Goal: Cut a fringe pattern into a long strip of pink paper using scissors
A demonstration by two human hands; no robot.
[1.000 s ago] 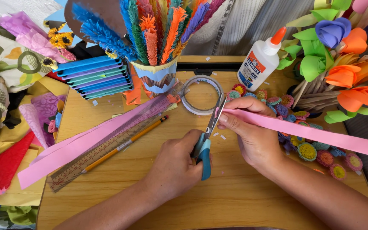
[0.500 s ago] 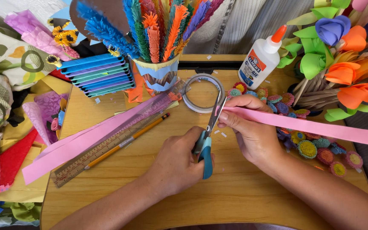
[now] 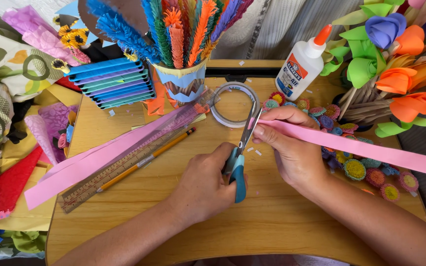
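My left hand (image 3: 205,184) is curled around the blue handles of the scissors (image 3: 240,152), fingers threaded through the loops and the knuckles turned up toward me. The forearm comes in from the lower left, crossing low over the wooden table (image 3: 272,231). The blades point up and away, slightly to the right, and they stand a little apart at the end of the pink paper strip (image 3: 356,148).

My right hand (image 3: 292,148) pinches that strip near its cut end, thumb underneath and fingers folded over the top, just beside the scissor blades. Its wrist bends inward, and the forearm runs off toward the lower right corner. The strip leaves my fingers and stretches out to the right, flat and taut, passing above the small paper flowers (image 3: 356,170) (fringed rounds in many colours) scattered on the table.

Just beyond the scissor tips lies a roll of clear tape (image 3: 223,116). To the left lie more pink strips (image 3: 99,162), a clear ruler (image 3: 124,165) and a yellow pencil (image 3: 149,157), all slanting the same way. A paper cup (image 3: 183,81) full of fringed paper stems stands behind them, and a white glue bottle (image 3: 304,64) with an orange cap is near the far edge.
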